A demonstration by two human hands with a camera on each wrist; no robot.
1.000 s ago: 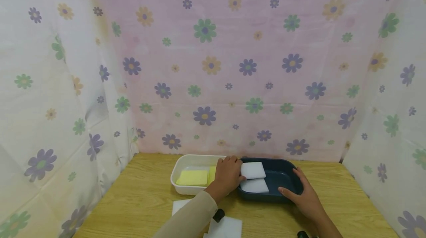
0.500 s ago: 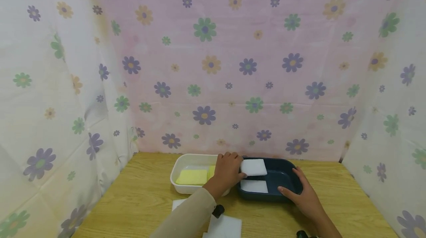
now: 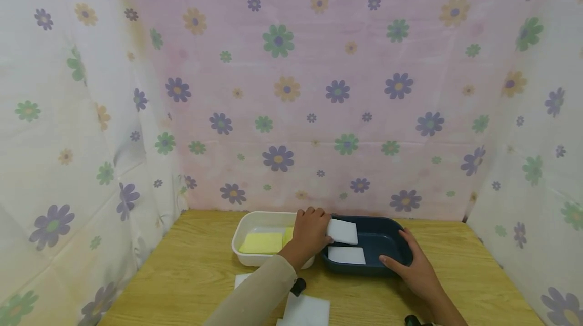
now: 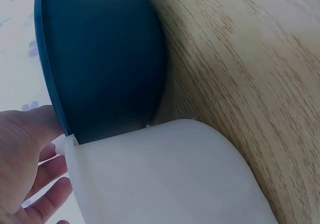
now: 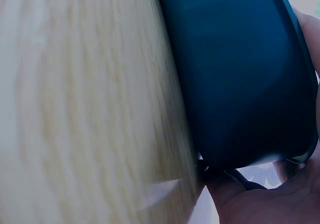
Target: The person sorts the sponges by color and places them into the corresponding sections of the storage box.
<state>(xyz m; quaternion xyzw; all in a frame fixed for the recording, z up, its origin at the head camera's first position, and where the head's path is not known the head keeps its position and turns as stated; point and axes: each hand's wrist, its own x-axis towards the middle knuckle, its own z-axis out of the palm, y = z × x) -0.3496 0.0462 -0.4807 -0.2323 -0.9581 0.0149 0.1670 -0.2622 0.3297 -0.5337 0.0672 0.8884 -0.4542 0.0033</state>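
Observation:
My left hand (image 3: 311, 232) is over the neighbouring rims of a white tub and a dark blue tub (image 3: 382, 242). Its thumb and fingers hold the left edge of a white sponge (image 3: 343, 232), which tilts inside the blue tub. A second white sponge (image 3: 347, 255) lies in front of it, in the tub's near left part. My right hand (image 3: 420, 271) grips the right end of the blue tub, thumb at the near rim and fingers round the far side. In the left wrist view the left hand (image 4: 25, 159) shows beside both rims; the sponge is hidden there.
The white tub (image 3: 249, 259) stands left of the blue one, holding a yellow sponge (image 3: 261, 242) and another yellow sponge (image 3: 288, 235) partly behind the left hand. More white sponges (image 3: 307, 311) lie on the wooden table (image 3: 182, 275) in front. A flowered cloth (image 3: 319, 88) hangs behind.
The held white sponge has risen off the front one, opening a gap between them, then tilted and shifted slightly left. The right hand and both tubs have stayed nearly still.

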